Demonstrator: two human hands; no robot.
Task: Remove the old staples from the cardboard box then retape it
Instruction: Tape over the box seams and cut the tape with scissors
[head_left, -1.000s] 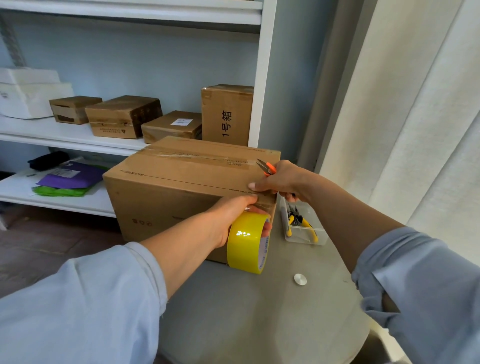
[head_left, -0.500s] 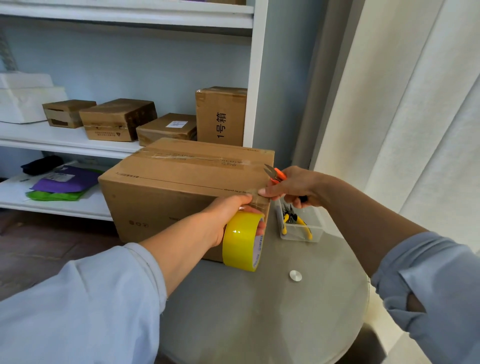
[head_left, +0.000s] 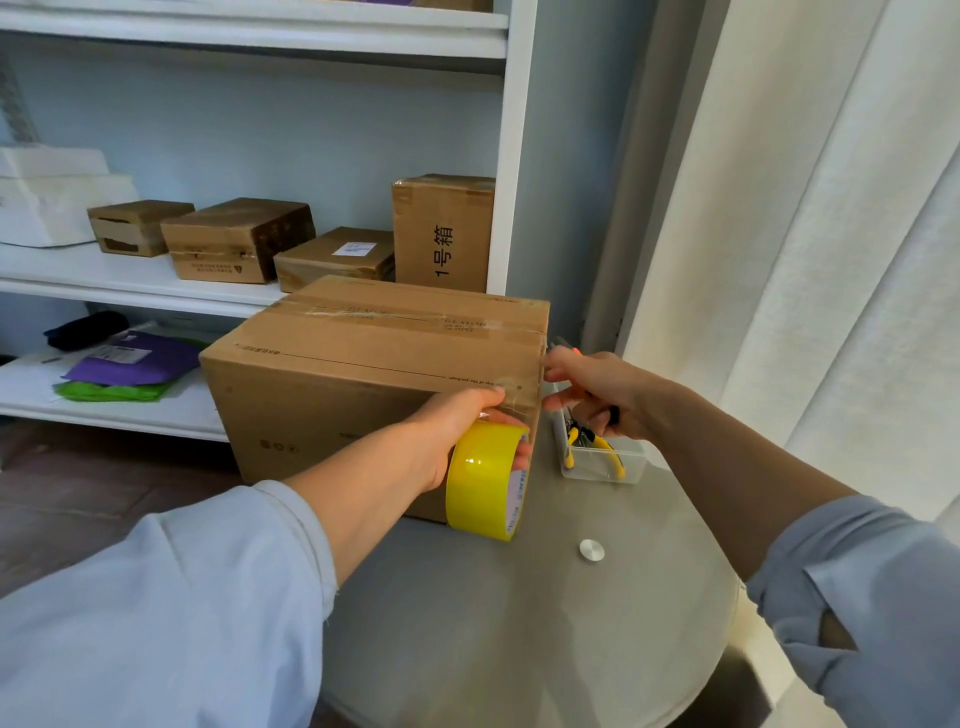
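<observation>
A brown cardboard box stands on a round grey table, its top seam covered with clear tape. My left hand grips a yellow tape roll against the box's near right corner, thumb on the top edge; a strip of clear tape runs from the roll onto the box. My right hand is at the box's right side and holds small orange-handled scissors, mostly hidden behind the fingers, which reach toward the corner.
A clear plastic tub with yellow-handled pliers sits right of the box. A small silver disc lies on the table. White shelves behind carry several small cardboard boxes and purple and green bags. A white curtain hangs at the right.
My right hand with the scissors has dropped from the box's top edge to its right side near the corner. The left hand and tape roll have stayed at the corner.
</observation>
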